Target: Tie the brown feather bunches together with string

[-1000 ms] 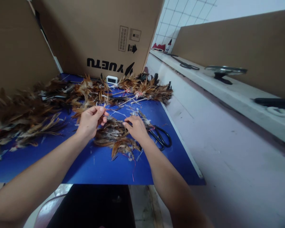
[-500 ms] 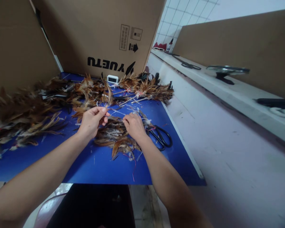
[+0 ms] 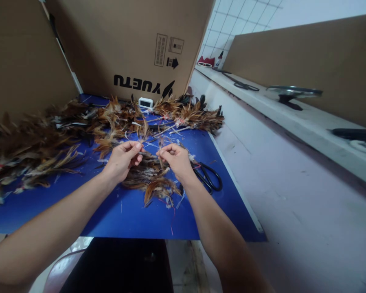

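My left hand [image 3: 123, 160] is closed in a pinch, with a thin brown feather [image 3: 144, 129] standing up from its fingertips. To its right, my right hand [image 3: 176, 160] pinches a small, wispy feather [image 3: 161, 143] between thumb and forefinger. The two hands are a short way apart. Below them a bundle of brown feathers [image 3: 149, 179] lies on the blue table [image 3: 130, 215], a red thread [image 3: 172, 221] trailing from it. Black-handled scissors [image 3: 211, 179] lie just right of my right wrist, their blades mostly hidden.
Large heaps of brown feathers [image 3: 27, 150] cover the left and back of the table. A white digital timer [image 3: 145, 103] stands before a tall cardboard box [image 3: 109, 40]. Along the right wall, a ledge [image 3: 256, 101] holds another pair of scissors [image 3: 242, 84] and a round metal-rimmed object [image 3: 294, 91].
My right hand has turned and lifted slightly, so its pinch and a small feather now show. My left hand has shifted slightly right and down, its feather moving along.
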`<state>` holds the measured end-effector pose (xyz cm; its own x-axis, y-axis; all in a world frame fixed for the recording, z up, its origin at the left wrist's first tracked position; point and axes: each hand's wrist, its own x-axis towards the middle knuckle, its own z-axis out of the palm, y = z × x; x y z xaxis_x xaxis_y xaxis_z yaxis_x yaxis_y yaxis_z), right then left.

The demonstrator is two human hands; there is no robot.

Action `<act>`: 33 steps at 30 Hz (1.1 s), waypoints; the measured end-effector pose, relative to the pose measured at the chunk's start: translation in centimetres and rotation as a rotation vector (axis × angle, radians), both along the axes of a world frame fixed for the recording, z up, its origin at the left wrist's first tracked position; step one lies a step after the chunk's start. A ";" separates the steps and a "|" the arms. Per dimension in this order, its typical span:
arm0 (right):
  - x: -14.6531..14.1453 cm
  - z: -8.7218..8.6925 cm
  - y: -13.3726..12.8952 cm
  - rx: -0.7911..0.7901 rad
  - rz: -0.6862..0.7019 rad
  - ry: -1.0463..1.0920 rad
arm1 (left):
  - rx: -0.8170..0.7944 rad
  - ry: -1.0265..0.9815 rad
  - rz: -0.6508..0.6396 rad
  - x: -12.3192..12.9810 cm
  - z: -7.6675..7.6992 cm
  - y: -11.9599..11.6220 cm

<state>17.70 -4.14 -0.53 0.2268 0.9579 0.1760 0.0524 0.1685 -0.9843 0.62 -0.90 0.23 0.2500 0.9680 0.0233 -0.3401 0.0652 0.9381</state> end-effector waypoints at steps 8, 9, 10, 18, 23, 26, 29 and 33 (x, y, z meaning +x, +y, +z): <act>-0.2 0.5 -0.7 -0.070 0.073 0.263 | -0.013 0.011 -0.058 0.3 -0.2 -0.6; -0.2 0.5 -0.7 -0.078 0.084 0.272 | -0.016 0.011 -0.061 0.3 -0.2 -0.6; -0.3 0.5 -0.8 -0.083 0.096 0.279 | -0.021 0.012 -0.064 0.3 -0.3 -0.7; -0.9 0.6 -1.2 -0.086 0.166 0.238 | -0.084 0.040 -0.095 0.4 0.0 -1.2; -1.0 0.4 -1.3 -0.077 0.167 0.141 | -0.069 0.049 -0.125 0.6 0.1 -1.6; -1.0 0.1 -1.1 -0.050 0.151 0.071 | -0.033 0.075 -0.147 0.6 -0.2 -1.6; -1.1 -0.1 -1.1 -0.005 0.145 0.017 | -0.024 0.100 -0.165 0.7 -0.3 -1.6; -1.2 0.0 -1.2 -0.005 0.158 -0.026 | -0.048 0.107 -0.147 0.7 -0.3 -1.6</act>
